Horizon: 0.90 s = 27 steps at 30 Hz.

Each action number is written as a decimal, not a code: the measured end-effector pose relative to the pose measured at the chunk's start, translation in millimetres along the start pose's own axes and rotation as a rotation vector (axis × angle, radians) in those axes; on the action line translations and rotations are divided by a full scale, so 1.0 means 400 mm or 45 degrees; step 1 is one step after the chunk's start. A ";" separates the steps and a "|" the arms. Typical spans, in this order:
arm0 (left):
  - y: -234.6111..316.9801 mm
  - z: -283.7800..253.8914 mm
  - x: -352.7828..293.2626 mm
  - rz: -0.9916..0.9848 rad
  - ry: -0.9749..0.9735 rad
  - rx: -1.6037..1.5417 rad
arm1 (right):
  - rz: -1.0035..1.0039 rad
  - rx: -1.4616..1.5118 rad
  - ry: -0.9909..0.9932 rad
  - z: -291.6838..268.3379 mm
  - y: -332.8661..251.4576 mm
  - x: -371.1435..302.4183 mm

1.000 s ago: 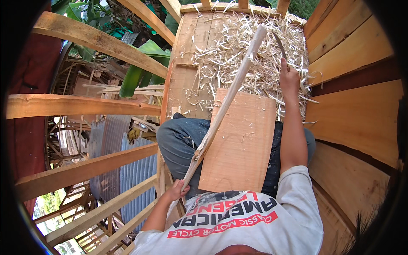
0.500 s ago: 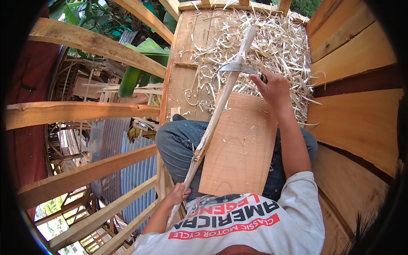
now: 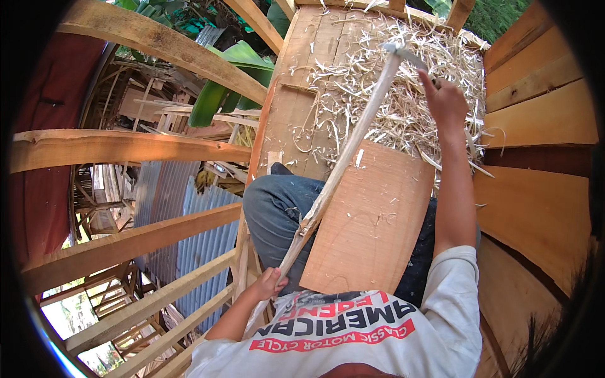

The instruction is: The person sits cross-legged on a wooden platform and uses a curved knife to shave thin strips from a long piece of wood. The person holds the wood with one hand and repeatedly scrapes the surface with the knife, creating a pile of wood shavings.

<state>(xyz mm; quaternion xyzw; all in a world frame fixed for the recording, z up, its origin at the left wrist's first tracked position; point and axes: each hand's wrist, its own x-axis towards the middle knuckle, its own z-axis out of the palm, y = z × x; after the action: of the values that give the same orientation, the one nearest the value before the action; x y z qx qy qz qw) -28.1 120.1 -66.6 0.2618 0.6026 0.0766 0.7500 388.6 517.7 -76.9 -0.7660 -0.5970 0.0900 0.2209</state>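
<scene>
A long pale wooden stick [image 3: 348,148] slants across my lap, from near my left hip up to the far right. Its lower part is wrapped in the fingers of my left hand [image 3: 267,285]. My right hand [image 3: 446,104] grips a curved knife [image 3: 412,58], its handle mostly hidden in the fist. The blade lies across the stick's far end. A flat wooden board [image 3: 372,220] rests on my legs, beside and partly under the stick, with a few small chips on it.
Curly wood shavings [image 3: 403,101] cover much of the plank floor [image 3: 309,126] ahead. Wooden rails [image 3: 132,148] line the left side, with corrugated metal sheets [image 3: 201,220] beyond. A plank wall [image 3: 535,208] stands close on the right.
My right hand and the knife have moved forward along the stick to its far end. My left hand keeps its hold near my hip. The view has shifted slightly.
</scene>
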 end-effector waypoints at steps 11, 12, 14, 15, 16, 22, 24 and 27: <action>-0.031 -0.015 0.019 0.058 -0.003 -0.058 | 0.317 0.337 0.011 -0.025 0.292 -0.045; -0.043 -0.022 0.015 0.062 -0.038 -0.052 | 0.292 0.382 0.006 -0.038 0.247 -0.051; -0.045 -0.033 0.019 0.073 -0.080 -0.023 | 0.209 0.455 0.118 -0.033 0.209 -0.065; -0.040 -0.023 0.020 0.086 -0.006 0.032 | 0.165 0.482 0.133 -0.033 0.200 -0.074; -0.037 -0.011 0.016 0.102 0.082 0.080 | 0.080 0.452 0.103 -0.042 0.166 -0.089; -0.040 0.009 0.031 0.368 0.239 0.361 | -0.199 0.630 0.003 -0.054 0.092 -0.208; -0.030 0.022 0.031 0.408 0.280 0.413 | -0.274 0.616 -0.078 -0.061 0.055 -0.271; -0.002 0.045 0.019 0.448 0.374 0.498 | -0.249 0.632 -0.216 -0.066 0.012 -0.340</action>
<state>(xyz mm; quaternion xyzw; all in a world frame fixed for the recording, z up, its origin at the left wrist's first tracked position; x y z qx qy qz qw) -9.1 117.4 -71.0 0.4879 0.6534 0.1248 0.5652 366.5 381.1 -72.8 -0.6169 -0.6442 0.2754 0.3586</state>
